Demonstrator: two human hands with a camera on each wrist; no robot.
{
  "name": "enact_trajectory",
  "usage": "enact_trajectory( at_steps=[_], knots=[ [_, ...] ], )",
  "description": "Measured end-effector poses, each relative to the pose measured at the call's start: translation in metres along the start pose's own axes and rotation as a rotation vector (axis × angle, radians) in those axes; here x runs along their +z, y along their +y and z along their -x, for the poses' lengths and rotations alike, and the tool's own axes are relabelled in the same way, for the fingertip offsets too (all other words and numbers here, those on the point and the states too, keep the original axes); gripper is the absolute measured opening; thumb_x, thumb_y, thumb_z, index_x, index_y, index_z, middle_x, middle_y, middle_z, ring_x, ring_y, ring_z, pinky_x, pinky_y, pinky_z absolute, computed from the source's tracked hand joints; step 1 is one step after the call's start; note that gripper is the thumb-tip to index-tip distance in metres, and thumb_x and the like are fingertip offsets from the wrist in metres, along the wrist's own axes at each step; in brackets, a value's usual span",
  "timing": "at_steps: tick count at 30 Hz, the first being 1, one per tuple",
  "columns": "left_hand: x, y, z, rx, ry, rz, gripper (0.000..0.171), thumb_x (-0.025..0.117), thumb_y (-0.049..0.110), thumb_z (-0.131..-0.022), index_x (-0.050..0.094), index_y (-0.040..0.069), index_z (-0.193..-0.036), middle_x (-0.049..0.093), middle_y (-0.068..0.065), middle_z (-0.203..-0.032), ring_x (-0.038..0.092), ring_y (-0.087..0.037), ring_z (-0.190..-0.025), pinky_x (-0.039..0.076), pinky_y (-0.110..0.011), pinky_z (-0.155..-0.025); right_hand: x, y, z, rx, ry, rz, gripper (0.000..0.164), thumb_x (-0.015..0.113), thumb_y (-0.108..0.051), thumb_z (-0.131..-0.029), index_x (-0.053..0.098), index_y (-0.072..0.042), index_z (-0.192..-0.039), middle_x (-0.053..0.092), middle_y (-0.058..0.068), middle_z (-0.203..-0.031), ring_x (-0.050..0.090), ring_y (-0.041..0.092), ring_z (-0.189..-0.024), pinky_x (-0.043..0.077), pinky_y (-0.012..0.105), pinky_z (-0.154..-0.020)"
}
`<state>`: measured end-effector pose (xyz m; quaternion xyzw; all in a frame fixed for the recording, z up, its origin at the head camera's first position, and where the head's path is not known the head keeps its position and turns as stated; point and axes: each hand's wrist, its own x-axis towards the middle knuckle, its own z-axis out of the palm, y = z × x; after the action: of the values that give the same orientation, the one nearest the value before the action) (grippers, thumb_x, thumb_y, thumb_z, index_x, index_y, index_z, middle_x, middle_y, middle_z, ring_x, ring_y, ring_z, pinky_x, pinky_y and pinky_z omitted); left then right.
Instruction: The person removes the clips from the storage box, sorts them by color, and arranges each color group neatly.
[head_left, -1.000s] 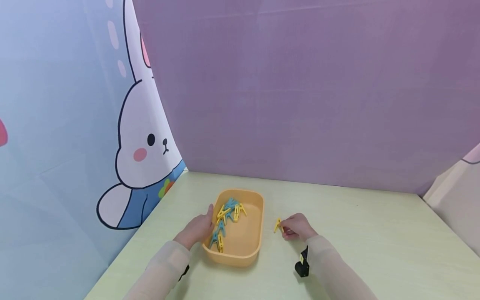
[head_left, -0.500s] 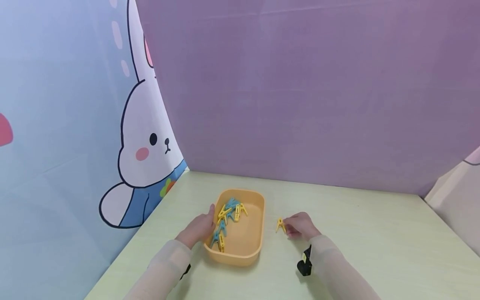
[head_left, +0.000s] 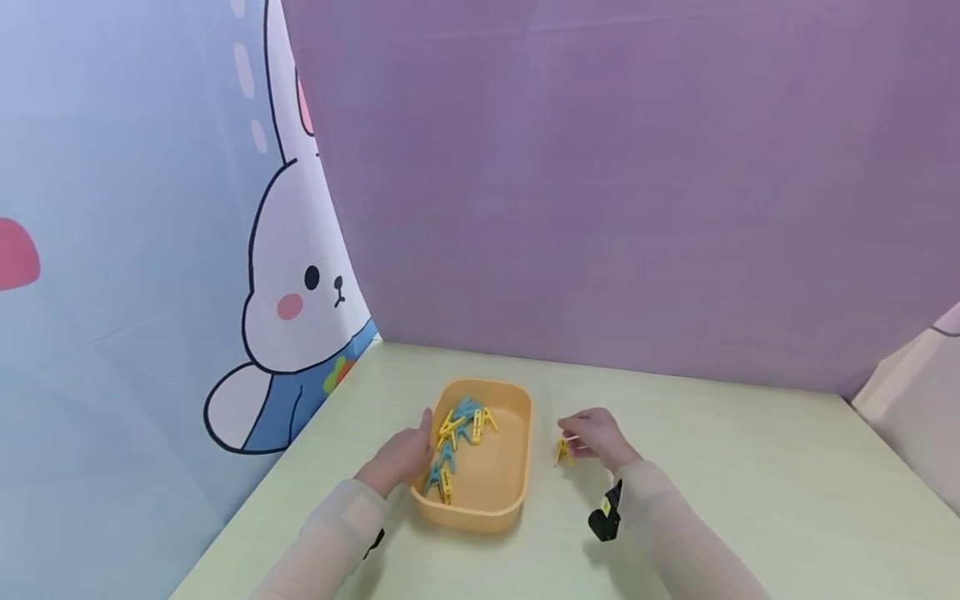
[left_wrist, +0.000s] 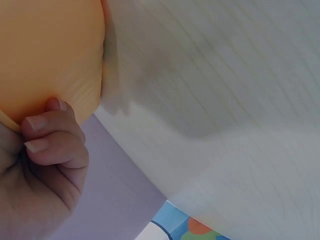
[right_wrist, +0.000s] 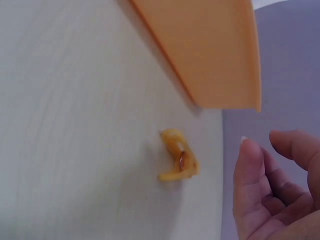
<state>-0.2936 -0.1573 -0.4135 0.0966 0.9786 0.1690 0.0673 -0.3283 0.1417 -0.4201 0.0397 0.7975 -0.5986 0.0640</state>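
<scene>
An orange plastic basin stands on the table with several yellow and blue clothespins along its left side. My left hand grips the basin's left rim, thumb on top; in the left wrist view its curled fingers press the outer wall. To the basin's right, a single yellow clothespin rests on the table. My right hand hovers just above and beside that clothespin. In the right wrist view a gap shows between its thumb and forefinger, and the clothespin lies apart from them.
The pale wooden tabletop spreads out around the basin and far to the right. A purple cloth wall closes off the back. At the left hangs a blue curtain with a printed rabbit.
My right hand has let go of the yellow clothespin and risen slightly away, leaving the clothespin on the table. The left hand keeps its hold on the basin. The head view has shifted slightly.
</scene>
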Motion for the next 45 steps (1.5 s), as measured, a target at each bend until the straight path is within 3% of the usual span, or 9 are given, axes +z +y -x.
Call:
enact_trajectory(
  at_steps=[20, 28, 45],
  knots=[
    [0.0, 0.001, -0.001, -0.001, 0.008, -0.023, 0.062, 0.043, 0.011, -0.095, 0.01, -0.005, -0.144, 0.046, -0.005, -0.063, 0.044, -0.016, -0.053, 0.041, -0.031, -0.057, 0.035, -0.037, 0.012, -0.048, -0.094, -0.058, 0.023, 0.059, -0.008, -0.087, 0.06, 0.011, -0.1, 0.06, 0.018, -0.087, 0.058, 0.017, -0.066, 0.052, 0.03, -0.061],
    [0.001, 0.001, -0.001, -0.005, 0.01, -0.035, 0.062, 0.044, 0.01, -0.094, 0.011, -0.006, -0.144, 0.047, -0.005, -0.064, 0.045, -0.017, -0.054, 0.041, -0.031, -0.059, 0.049, -0.041, 0.014, -0.043, -0.127, -0.097, 0.018, 0.06, -0.006, -0.086, 0.061, 0.009, -0.095, 0.059, 0.018, -0.084, 0.058, 0.017, -0.062, 0.052, 0.03, -0.059],
    [0.002, -0.001, -0.004, 0.001, 0.01, -0.017, 0.062, 0.045, 0.01, -0.094, 0.011, -0.006, -0.144, 0.048, -0.004, -0.063, 0.046, -0.016, -0.053, 0.042, -0.031, -0.059, 0.078, -0.045, 0.023, -0.049, -0.266, -0.102, 0.031, 0.06, -0.009, -0.087, 0.056, 0.014, -0.107, 0.058, 0.016, -0.087, 0.063, 0.021, -0.07, 0.053, 0.032, -0.063]
  ],
)
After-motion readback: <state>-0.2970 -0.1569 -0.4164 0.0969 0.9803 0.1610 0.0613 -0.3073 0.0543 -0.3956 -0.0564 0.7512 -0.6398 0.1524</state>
